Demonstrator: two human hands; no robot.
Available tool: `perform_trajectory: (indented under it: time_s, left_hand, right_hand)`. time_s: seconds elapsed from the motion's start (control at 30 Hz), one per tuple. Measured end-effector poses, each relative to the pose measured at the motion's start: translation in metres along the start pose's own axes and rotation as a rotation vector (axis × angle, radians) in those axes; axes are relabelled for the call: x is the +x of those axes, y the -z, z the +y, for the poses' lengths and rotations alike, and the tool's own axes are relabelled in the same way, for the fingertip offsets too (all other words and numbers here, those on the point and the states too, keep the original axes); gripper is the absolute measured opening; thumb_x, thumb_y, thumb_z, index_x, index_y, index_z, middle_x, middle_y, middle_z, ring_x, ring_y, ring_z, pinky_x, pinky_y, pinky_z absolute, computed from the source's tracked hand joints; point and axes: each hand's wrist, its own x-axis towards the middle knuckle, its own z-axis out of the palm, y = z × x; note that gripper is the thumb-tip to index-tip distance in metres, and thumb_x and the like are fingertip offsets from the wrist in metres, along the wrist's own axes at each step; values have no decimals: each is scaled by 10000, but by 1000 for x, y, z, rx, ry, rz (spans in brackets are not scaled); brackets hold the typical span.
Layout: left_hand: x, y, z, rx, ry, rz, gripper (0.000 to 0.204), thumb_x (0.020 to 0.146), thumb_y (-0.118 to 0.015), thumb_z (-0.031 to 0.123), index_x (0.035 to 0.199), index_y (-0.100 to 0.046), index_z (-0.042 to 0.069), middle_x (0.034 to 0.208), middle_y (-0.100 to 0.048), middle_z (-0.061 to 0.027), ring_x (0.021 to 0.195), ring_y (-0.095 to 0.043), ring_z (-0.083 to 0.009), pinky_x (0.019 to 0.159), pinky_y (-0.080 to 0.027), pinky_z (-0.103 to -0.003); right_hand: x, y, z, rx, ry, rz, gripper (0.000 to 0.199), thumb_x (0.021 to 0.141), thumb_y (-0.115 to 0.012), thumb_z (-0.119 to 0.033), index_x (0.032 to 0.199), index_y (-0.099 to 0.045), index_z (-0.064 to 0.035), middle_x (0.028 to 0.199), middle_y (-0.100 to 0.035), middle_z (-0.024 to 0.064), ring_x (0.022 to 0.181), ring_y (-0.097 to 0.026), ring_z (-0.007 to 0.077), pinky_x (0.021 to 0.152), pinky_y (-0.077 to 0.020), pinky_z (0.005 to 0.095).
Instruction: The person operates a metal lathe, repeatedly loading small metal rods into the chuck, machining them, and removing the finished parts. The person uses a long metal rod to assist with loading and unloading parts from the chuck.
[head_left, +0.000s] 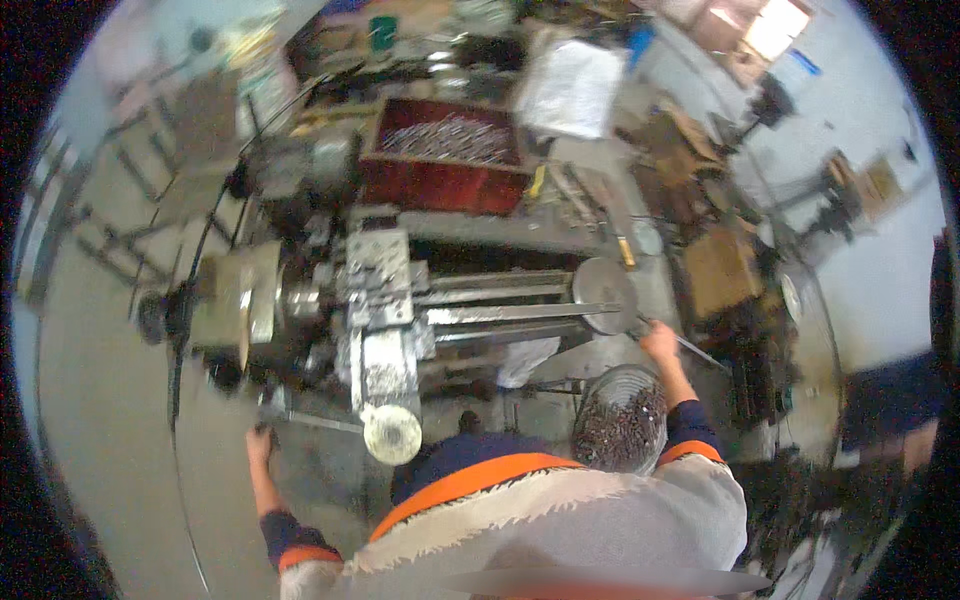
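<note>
The right hand [660, 340] is closed around a thin metal rod [695, 350] just beside the round end plate [605, 295] of the lathe [385, 300]. Below this hand stands a bucket [620, 420] full of small metal parts. The left hand [260, 440] grips a lever [300, 420] at the lathe's front. Behind the lathe is a red tray [445, 155] with metal pieces.

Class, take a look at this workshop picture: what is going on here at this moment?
A person stands at a metal lathe. The left hand reaches to a lever at the machine's front, while the right hand holds a thin metal rod near the tail end. A wire basket of small dark metal pieces sits below that hand. A red bin of rods lies behind.
</note>
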Motion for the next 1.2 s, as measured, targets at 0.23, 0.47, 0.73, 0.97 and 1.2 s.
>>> perform_trajectory:
  time_s: [0.23,0.47,0.73,0.97,1.2]
  left_hand:
    - [-93,-27,104,-191,146,176,289,820,-531,217,954,-558,-37,683,-591,-98,559,-581,-162,473,-446,-264]
    - [-108,-74,162,-369,270,247,379,840,-516,275,973,-466,-76,723,-584,-153,535,-598,-231,448,-490,-307]
    - [-67,-136,163,-755,185,562,211,806,-494,134,877,-416,-48,657,-512,-150,457,-554,-258,338,-413,-341]
    - [-46,-141,150,-793,204,637,158,770,-423,37,874,-425,-81,558,-519,-166,364,-497,-239,326,-400,-336]
    - [-57,-140,169,-673,214,653,152,751,-426,7,858,-431,-101,577,-530,-176,372,-496,-236,342,-424,-333]
  right_hand:
    - [57,-31,120,-328,-193,-366,487,723,-571,-260,1154,-460,-62,1083,-538,171,996,-524,289,799,-444,365]
    - [81,-61,165,-312,66,-174,356,642,-540,-239,897,-562,8,916,-584,210,889,-552,358,758,-452,403]
    - [-11,-78,156,-80,-189,-168,417,624,-527,-256,986,-562,-52,968,-578,210,925,-541,372,779,-428,425]
    - [-37,-73,129,25,-337,-234,394,661,-518,-263,917,-594,26,938,-587,228,909,-554,374,768,-429,413]
    - [-41,-68,114,21,-441,-206,388,634,-515,-248,885,-595,37,946,-577,248,918,-553,373,782,-433,409]
